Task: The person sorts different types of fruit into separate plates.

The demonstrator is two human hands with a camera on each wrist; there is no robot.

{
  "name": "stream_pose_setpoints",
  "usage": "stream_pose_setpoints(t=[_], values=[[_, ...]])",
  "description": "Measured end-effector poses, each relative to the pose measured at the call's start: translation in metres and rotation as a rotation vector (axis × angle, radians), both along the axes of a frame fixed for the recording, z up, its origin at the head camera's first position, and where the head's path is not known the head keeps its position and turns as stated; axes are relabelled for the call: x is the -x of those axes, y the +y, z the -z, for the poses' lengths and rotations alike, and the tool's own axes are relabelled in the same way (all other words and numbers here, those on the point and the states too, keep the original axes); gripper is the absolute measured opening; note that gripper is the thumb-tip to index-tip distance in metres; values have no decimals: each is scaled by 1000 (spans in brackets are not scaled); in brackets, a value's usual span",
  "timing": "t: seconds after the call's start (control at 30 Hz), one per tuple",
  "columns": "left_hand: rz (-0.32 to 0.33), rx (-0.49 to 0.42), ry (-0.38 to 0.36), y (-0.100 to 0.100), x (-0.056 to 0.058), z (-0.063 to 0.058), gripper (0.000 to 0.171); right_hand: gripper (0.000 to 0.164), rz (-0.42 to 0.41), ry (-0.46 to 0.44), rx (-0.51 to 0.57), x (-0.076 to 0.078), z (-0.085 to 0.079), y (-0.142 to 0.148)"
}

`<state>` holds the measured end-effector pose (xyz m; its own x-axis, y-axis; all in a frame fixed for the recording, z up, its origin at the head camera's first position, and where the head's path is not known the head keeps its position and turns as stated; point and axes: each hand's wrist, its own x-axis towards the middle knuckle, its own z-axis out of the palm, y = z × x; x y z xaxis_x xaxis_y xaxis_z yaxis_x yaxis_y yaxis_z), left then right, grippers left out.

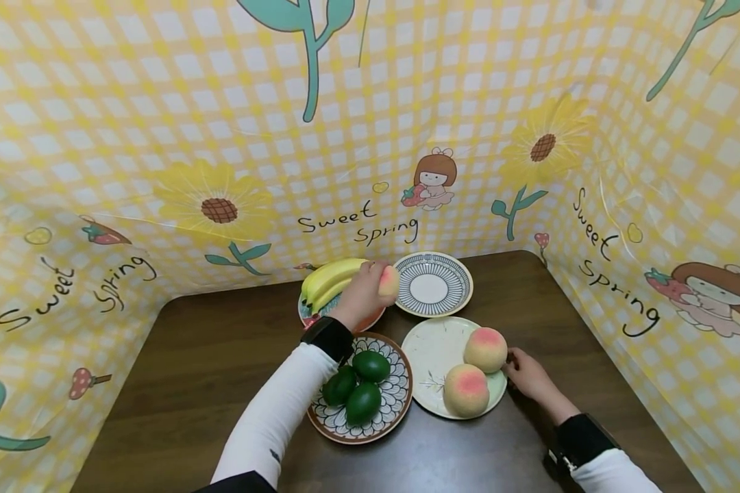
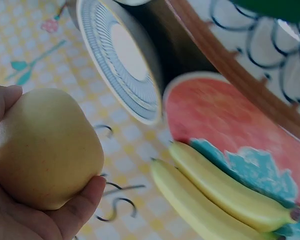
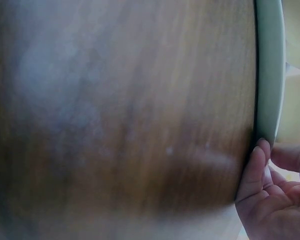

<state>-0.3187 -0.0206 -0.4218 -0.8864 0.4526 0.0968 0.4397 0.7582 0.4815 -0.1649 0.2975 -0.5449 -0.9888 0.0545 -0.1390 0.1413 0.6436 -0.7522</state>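
My left hand (image 1: 365, 291) grips a peach (image 1: 389, 282) above the far plates. In the left wrist view, thumb and fingers curl round that peach (image 2: 50, 150). Below it, yellow bananas (image 1: 329, 282) lie on a red and teal plate (image 1: 375, 320), partly hidden by the hand. My right hand (image 1: 533, 375) pinches the right rim of a pale plate (image 1: 428, 349) that bears two peaches (image 1: 485, 349). In the right wrist view, the thumb is over that plate's rim (image 3: 271, 70) and the fingertips are at its outer side.
A blue-and-white patterned plate (image 1: 432, 284) stands at the back. Several dark green fruits (image 1: 364, 404) lie on a brown-rimmed plate (image 1: 401, 411) under the left forearm. The plates stand close together on a brown wooden table (image 1: 222, 356). Yellow checked cloth (image 1: 321, 157) rises behind and beside it.
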Motion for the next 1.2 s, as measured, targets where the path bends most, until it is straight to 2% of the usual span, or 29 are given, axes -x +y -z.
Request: stream_pose_setpoints(t=[0.27, 0.47, 0.83, 1.2], values=[[122, 13, 88, 21, -26, -5, 73, 33, -1, 1, 3, -1, 0, 0], [176, 49, 33, 35, -42, 1, 73, 33, -3, 7, 2, -1, 1, 0], [250, 127, -47, 51, -66, 23, 74, 34, 8, -12, 1, 0, 1, 0], [280, 158, -112, 61, -75, 39, 74, 34, 3, -10, 2, 2, 1, 1]])
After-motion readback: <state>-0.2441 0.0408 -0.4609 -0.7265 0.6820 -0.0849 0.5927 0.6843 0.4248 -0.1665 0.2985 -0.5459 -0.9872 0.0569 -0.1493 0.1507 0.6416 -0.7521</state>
